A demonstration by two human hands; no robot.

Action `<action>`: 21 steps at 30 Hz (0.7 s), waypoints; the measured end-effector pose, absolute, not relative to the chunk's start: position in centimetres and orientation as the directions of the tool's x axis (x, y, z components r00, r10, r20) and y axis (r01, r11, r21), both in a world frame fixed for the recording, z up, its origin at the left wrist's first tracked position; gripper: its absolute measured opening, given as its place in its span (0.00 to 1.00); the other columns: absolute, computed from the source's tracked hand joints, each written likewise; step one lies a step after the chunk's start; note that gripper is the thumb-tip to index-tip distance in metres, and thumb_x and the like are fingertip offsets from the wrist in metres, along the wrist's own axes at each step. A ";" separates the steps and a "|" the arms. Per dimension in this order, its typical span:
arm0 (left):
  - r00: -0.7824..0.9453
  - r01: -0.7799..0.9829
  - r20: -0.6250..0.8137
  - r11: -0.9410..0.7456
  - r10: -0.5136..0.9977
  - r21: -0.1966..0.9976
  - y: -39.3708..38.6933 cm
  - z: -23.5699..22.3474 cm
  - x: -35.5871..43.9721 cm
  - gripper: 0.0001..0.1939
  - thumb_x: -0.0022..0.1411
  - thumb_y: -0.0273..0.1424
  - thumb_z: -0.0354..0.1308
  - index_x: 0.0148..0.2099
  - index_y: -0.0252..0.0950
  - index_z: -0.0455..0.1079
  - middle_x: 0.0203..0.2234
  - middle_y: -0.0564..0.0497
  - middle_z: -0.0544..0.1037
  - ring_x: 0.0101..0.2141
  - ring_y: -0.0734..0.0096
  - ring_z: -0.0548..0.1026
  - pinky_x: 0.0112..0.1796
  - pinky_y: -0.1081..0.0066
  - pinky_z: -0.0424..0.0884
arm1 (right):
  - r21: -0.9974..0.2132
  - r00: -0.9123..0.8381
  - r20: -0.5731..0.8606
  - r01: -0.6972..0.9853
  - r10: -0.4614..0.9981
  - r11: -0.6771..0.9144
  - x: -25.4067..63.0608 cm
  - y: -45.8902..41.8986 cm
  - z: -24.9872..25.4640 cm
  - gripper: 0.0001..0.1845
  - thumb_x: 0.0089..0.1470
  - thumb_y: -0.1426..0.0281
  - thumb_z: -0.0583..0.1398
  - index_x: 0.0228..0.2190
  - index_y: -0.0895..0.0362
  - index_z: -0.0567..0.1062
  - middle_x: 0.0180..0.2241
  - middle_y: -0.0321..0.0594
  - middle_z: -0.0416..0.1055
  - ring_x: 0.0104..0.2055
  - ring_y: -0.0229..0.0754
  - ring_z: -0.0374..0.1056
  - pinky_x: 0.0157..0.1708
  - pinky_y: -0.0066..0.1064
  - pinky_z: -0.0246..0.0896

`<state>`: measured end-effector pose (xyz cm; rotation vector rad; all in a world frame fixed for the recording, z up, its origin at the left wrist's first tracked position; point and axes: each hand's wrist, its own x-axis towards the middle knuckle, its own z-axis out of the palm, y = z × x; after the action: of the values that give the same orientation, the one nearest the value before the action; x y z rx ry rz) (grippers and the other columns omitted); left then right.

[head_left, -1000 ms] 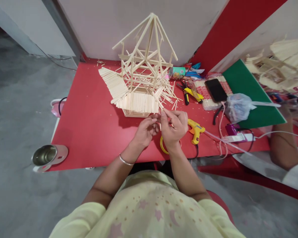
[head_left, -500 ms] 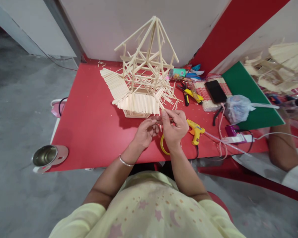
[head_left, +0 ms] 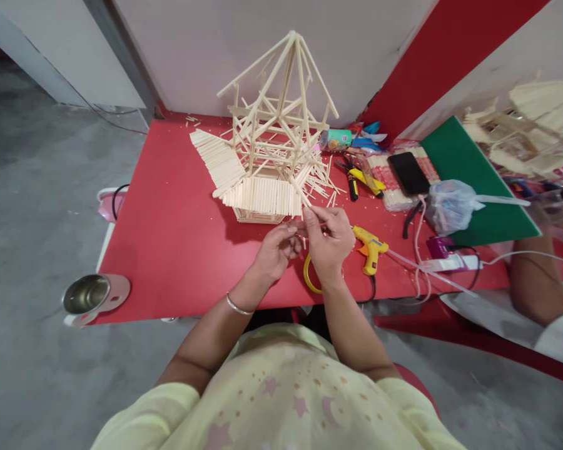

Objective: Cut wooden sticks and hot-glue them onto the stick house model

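Pot, pink outside with a metal interior [head_left: 87, 294]: at the near left corner of a red table [head_left: 169, 250].

Model building of pale wooden sticks [head_left: 265, 195]: upright, mid-table toward the far side; open pointed frame above, slatted roof panels at the left and near sides.

Left hand [head_left: 273, 251], bangle [head_left: 238, 306] at wrist: just short of the model's near side, fingers curled, thumb and forefinger close together; whether anything is between them cannot be told.

Yellow ring [head_left: 311, 281]: flat, partly behind the right forearm.

Right hand [head_left: 331, 240]: thumb and forefinger pinched at the near right corner of the slatted roof; what they grip, if anything, is hidden.

Loose sticks [head_left: 315, 182]: heaped right of the model.

Green-labelled container [head_left: 338, 139]: on its side, far edge.

Yellow glue gun [head_left: 371, 249]: lying right of the right hand.

Black phone [head_left: 409, 174]: on packaged sticks [head_left: 396, 200].

Tied plastic bag [head_left: 453, 205]: beside a green board [head_left: 492, 194].

Another person's arm [head_left: 537, 278]: far right.
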<state>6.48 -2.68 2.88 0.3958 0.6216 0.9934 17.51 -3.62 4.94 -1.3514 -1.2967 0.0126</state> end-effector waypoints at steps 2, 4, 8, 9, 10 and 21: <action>0.396 -0.647 -0.303 0.497 0.867 0.578 -2.7 2.8 6.5 0.14 0.49 0.35 0.69 0.38 0.33 0.78 0.20 0.55 0.71 0.21 0.78 0.68 0.22 0.76 0.59 | -0.687 0.368 0.664 0.644 0.651 0.337 17.5 -3.6 4.8 0.07 0.61 0.66 0.66 0.40 0.51 0.84 0.34 0.35 0.75 0.34 0.35 0.71 0.34 0.31 0.68; 0.401 -0.647 -0.289 0.492 0.870 0.582 -2.7 2.7 6.5 0.14 0.49 0.35 0.69 0.38 0.33 0.78 0.21 0.55 0.71 0.21 0.78 0.68 0.22 0.76 0.57 | -0.678 0.360 0.674 0.648 0.645 0.347 17.5 -3.5 4.7 0.06 0.61 0.66 0.66 0.40 0.51 0.83 0.34 0.35 0.75 0.35 0.36 0.71 0.36 0.31 0.69; 0.412 -0.655 -0.271 0.489 0.870 0.576 -2.6 2.6 6.4 0.13 0.50 0.34 0.68 0.38 0.33 0.79 0.23 0.54 0.74 0.21 0.79 0.69 0.23 0.77 0.59 | -0.654 0.345 0.684 0.679 0.643 0.333 17.6 -3.5 4.5 0.07 0.63 0.64 0.65 0.40 0.51 0.83 0.35 0.36 0.75 0.36 0.38 0.72 0.38 0.34 0.70; 0.412 -0.657 -0.270 0.489 0.870 0.574 -2.6 2.5 6.4 0.13 0.50 0.34 0.68 0.38 0.33 0.79 0.23 0.54 0.74 0.22 0.80 0.69 0.23 0.77 0.60 | -0.648 0.342 0.686 0.688 0.642 0.325 17.7 -3.5 4.5 0.07 0.63 0.63 0.64 0.40 0.51 0.83 0.35 0.36 0.75 0.37 0.38 0.72 0.39 0.34 0.70; 0.412 -0.658 -0.269 0.488 0.871 0.574 -2.6 2.6 6.4 0.13 0.50 0.34 0.68 0.38 0.33 0.79 0.24 0.54 0.74 0.22 0.80 0.69 0.23 0.77 0.60 | -0.644 0.341 0.687 0.695 0.642 0.319 17.7 -3.5 4.5 0.08 0.63 0.63 0.64 0.40 0.51 0.83 0.35 0.37 0.75 0.37 0.38 0.72 0.39 0.34 0.70; 0.388 -0.650 -0.288 0.482 0.875 0.588 -2.6 2.8 6.4 0.12 0.50 0.34 0.68 0.37 0.33 0.78 0.24 0.53 0.75 0.21 0.79 0.68 0.21 0.75 0.57 | -0.638 0.334 0.672 0.715 0.661 0.287 17.7 -3.6 4.5 0.10 0.64 0.61 0.63 0.40 0.51 0.83 0.35 0.38 0.76 0.37 0.39 0.72 0.38 0.35 0.70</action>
<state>6.43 -2.58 2.82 0.4147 0.6210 1.0060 17.73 -3.58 4.47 -1.4075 -1.3603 -0.0567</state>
